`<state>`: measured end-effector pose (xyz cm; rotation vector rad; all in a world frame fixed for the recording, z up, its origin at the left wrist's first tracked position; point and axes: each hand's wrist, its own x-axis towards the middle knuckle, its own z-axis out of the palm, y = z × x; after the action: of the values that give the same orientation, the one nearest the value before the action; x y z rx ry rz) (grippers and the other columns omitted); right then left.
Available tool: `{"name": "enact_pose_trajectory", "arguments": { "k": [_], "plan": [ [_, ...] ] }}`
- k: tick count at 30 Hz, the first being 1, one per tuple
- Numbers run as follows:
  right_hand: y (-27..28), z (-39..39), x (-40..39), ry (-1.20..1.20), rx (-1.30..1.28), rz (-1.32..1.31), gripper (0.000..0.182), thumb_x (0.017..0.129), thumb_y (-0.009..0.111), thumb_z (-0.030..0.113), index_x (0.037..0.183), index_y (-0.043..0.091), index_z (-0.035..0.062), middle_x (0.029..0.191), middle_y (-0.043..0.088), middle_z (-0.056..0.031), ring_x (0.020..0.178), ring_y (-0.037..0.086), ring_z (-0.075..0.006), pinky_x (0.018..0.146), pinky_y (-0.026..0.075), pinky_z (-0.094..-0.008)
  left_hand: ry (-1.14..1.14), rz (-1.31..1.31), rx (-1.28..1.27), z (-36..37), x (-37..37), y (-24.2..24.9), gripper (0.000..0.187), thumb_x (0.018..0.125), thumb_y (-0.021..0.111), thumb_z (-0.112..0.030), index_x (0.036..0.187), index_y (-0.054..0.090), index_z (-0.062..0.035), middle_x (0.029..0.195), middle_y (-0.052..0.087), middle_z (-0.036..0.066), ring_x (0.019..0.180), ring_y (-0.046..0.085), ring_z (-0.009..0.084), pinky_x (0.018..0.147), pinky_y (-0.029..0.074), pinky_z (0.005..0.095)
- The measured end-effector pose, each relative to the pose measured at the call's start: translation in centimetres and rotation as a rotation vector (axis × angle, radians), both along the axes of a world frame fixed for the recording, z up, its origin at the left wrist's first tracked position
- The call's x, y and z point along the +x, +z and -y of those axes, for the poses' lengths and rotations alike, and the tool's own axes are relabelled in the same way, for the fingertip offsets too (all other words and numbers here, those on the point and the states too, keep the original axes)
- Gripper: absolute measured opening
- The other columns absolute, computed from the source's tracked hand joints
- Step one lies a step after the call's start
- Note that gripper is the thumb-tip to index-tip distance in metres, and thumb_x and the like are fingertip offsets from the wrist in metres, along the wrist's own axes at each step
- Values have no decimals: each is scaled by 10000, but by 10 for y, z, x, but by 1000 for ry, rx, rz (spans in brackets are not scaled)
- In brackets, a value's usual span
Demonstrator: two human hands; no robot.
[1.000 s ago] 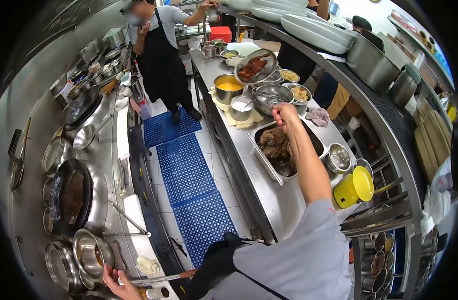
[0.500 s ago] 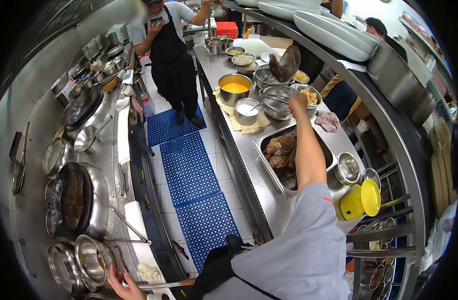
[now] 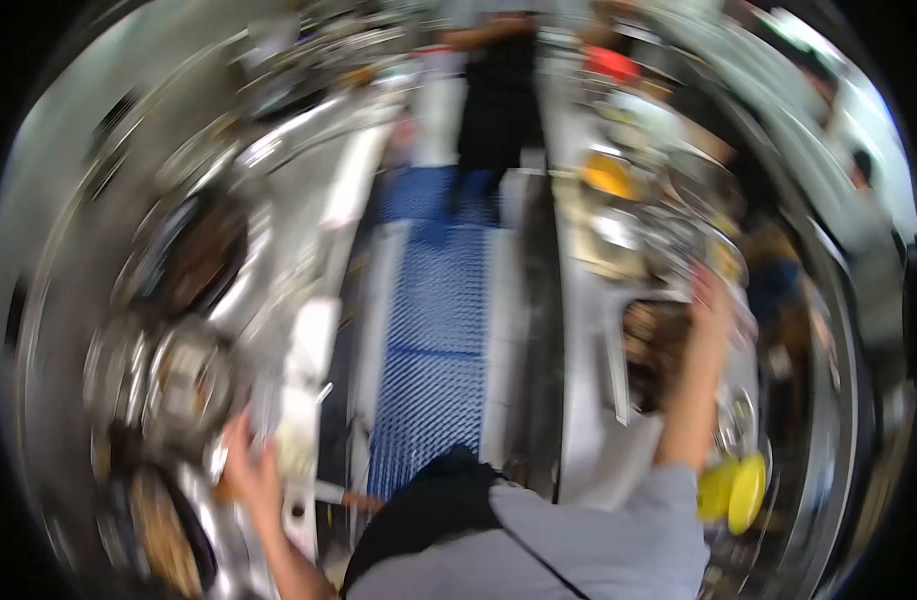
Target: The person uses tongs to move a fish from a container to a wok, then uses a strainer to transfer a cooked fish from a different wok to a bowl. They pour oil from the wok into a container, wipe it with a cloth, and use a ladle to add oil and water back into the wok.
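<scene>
Motion smears the whole head view. My left hand (image 3: 247,465) is over the left counter, just right of a metal bowl (image 3: 191,375); its fingers look spread and nothing shows in them. Below it a wooden-handled tool (image 3: 349,497) sticks out past the counter edge. My right arm stretches along the right counter, with my right hand (image 3: 712,292) by the far right corner of a metal tray (image 3: 621,375) of dark brown cooked meat (image 3: 651,345). Steel bowls (image 3: 669,235) stand just beyond that hand. Its fingers are too blurred to read.
A wok (image 3: 194,250) with dark contents sits on the left range. A yellow container (image 3: 719,490) stands near my right elbow, and a pot of orange-yellow liquid (image 3: 609,175) farther off. Blue mats (image 3: 434,340) cover the aisle, where a person in a black apron (image 3: 497,90) stands.
My view has swung left, so the counters appear shifted to the right. More of my left forearm shows over the range. My right arm still reaches out over the right counter.
</scene>
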<state>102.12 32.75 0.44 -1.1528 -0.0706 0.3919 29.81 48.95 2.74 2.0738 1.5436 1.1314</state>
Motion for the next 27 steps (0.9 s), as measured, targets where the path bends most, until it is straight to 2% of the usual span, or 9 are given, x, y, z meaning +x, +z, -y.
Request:
{"name": "enact_pose_trajectory", "arguments": {
  "k": [2,3,4,6,9,16,18,24,27],
  "plan": [
    [17,8,-39,188,-29,-135,356,984,386,85,1302,484,-40,1051,671,-90,761,650,-70,540,468,-101,36,-76,84,9,-5,8,400,780,602,18,1179,608,-12,1046,628,173,968,610,302,847,479,342],
    [-3,18,-33,1019,431,-141,368,992,376,101,1327,462,-27,815,630,-14,536,563,-45,424,424,-115,31,-15,25,15,-4,15,379,796,607,7,1173,610,-26,974,631,168,910,620,287,803,483,345],
    [22,1,-97,410,266,-456,359,1002,388,130,1332,446,0,673,525,26,397,424,-42,318,359,-155,44,16,19,19,-5,22,358,810,604,0,1166,616,-39,891,634,149,817,633,271,749,491,346],
    [30,-16,-162,574,71,-364,400,977,476,156,1358,419,48,667,495,7,399,397,-41,297,339,-162,72,38,-4,30,-19,17,309,822,599,-9,1126,638,-48,782,643,139,670,632,281,652,500,353],
    [21,-56,-235,874,31,-235,330,969,511,177,1252,482,10,667,516,-2,358,370,-49,257,272,-175,85,21,-13,54,-39,18,254,837,593,-47,1083,652,-52,786,653,166,657,637,304,631,501,377],
    [21,-172,-429,1568,-10,-339,301,967,504,150,1212,513,-26,610,497,-24,336,378,-71,266,298,-204,281,53,-135,126,-96,22,204,861,602,-111,1049,664,-63,694,640,172,625,646,343,590,508,418],
    [11,-205,-479,1764,-1,-363,293,991,456,147,1228,498,-21,629,507,-28,348,383,-71,264,295,-207,321,45,-77,144,-117,6,226,868,593,-89,1080,667,-64,719,644,157,587,629,271,568,485,357],
    [-27,-268,-614,1960,-242,-235,257,965,511,173,1149,590,11,578,481,48,360,336,-30,277,246,-181,503,82,-99,205,-157,-5,332,773,552,63,1080,646,-19,1002,624,165,897,628,323,708,512,357],
    [-47,-283,-649,2022,-345,-206,271,954,516,171,1156,599,12,623,508,47,415,372,-31,341,282,-175,518,27,-85,224,-167,-19,438,707,477,133,1085,639,-18,971,602,148,942,607,282,752,496,316]
  ]
}}
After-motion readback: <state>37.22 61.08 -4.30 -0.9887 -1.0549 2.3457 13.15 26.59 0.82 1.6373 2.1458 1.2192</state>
